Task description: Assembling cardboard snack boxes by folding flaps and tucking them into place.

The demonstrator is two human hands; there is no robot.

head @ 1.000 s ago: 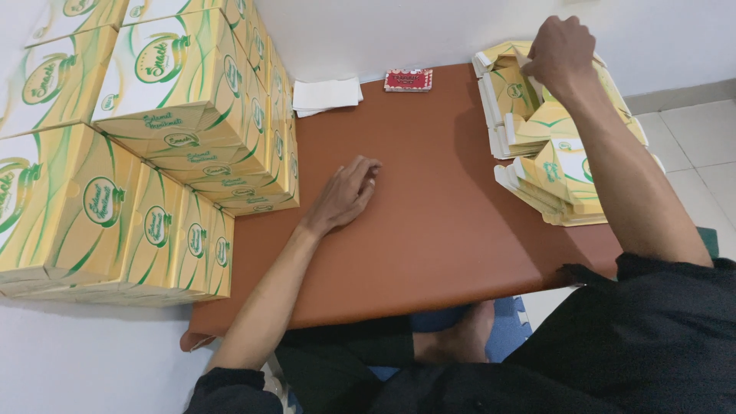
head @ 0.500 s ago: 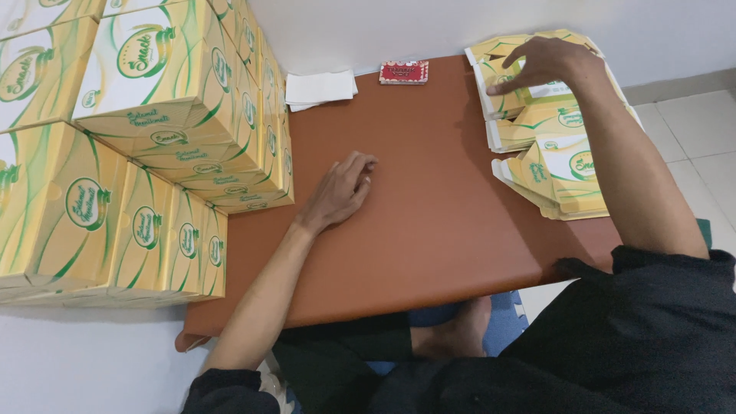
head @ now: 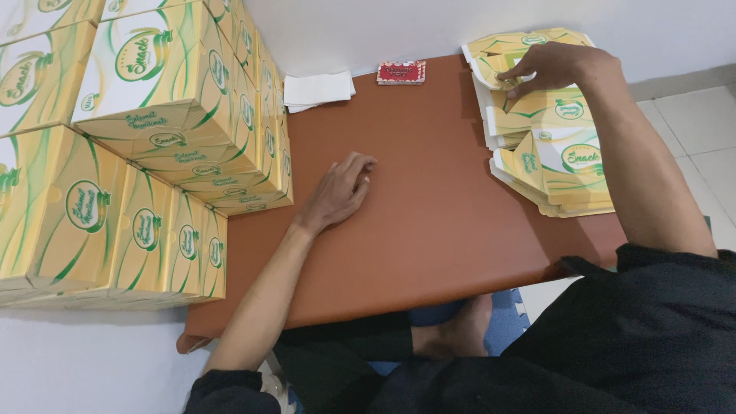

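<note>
1. Left hand point(head: 341, 192) rests loosely curled on the desk point(head: 429, 230), holding nothing.
2. Right hand point(head: 548, 67) pinches the top flat point(head: 510, 77) of the stack point(head: 552, 165) at the desk's far right.
3. Step looks like pick-up; next needs one flat lifted free.
4. Built boxes point(head: 153, 115) stand stacked on the left.

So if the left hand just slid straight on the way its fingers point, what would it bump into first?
Probably nothing soon: the left hand points up and right across bare brown table; the small red packet near the wall lies roughly in that line.

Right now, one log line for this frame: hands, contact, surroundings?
right hand: fingers on flat carton stack | left hand: resting on brown table | assembled boxes: stacked left
</note>
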